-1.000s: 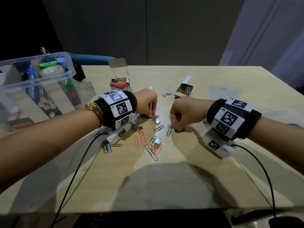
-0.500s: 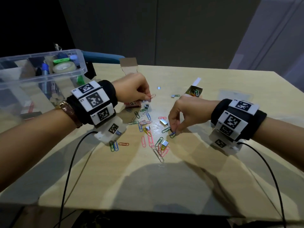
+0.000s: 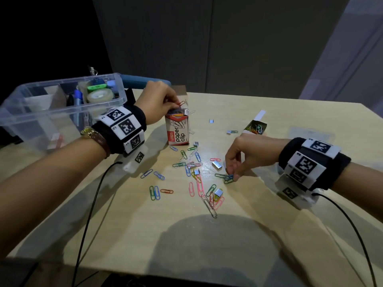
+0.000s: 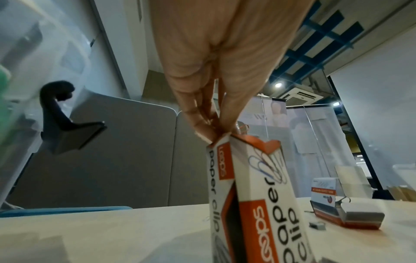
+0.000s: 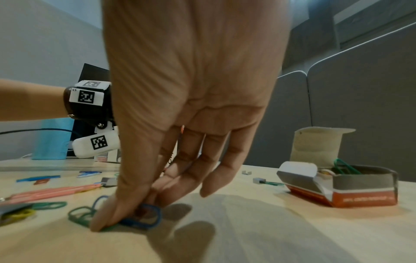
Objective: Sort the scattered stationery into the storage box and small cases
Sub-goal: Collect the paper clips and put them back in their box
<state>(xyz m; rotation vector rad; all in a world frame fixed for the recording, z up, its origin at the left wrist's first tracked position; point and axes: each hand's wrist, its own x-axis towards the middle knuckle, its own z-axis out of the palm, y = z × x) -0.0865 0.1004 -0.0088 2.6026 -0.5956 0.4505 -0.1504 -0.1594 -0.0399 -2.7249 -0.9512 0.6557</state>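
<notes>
From the head view, the upright white-and-orange cardboard paper clip box [image 3: 177,129] stands on the pale wooden worktop [image 3: 269,235] with its top open, so clips can be dropped straight in. The left hand [image 3: 158,100] hovers over that opening, wrist raised, fingertips pinching a red paper clip [image 3: 181,103] just above it. The right hand [image 3: 242,154] reaches down, fingers curled onto a blue paper clip [image 3: 230,177] at the edge of the scattered coloured clips [image 3: 194,179]. The clear plastic storage box [image 3: 62,108] sits at the far left.

From the left wrist view, the fingers [image 4: 202,113] point straight down into the box mouth, closed together around something thin.

From the right wrist view, thumb and fingers [image 5: 126,204] press the blue clip [image 5: 144,216] against the worktop, pinching it to lift; a small open case of clips [image 5: 337,186] lies well apart to the right.
</notes>
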